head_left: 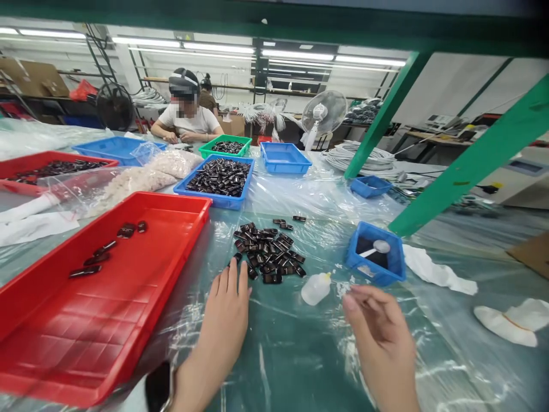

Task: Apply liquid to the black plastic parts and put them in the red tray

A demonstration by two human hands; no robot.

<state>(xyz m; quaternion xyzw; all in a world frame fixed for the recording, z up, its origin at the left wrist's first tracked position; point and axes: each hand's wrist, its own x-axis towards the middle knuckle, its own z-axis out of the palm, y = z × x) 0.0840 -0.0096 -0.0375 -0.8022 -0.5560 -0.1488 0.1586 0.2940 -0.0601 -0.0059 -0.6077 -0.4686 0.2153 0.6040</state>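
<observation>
Well, I see black pcs (270, 254), axes mixed, just ahead-right of L hand (226, 315), its fingers slightly apart; R hand (381, 335) farther, curled, can't tell if pinching smth

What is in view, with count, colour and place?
Rectangular plastic trays: two, red, left
Other plastic trays: four, three blue, one green, far side
Glossy flattish pieces: many, black, central pile and trays
Small plastic bins: two, blue, right
Scoop: one, whitish, nearer bin
Plastic bottle: one, translucent white, near pile
Bagged bits: uncounted, pale, far left
Limp scraps: several, white, both sides
Slanted posts: two, green, right
Fans: two, white and black, background
People: two, white and striped tops, background
Smartwatch: one, black, left wrist
Left hand: one, bare, at pile
Right hand: one, bare, beside bottle
</observation>
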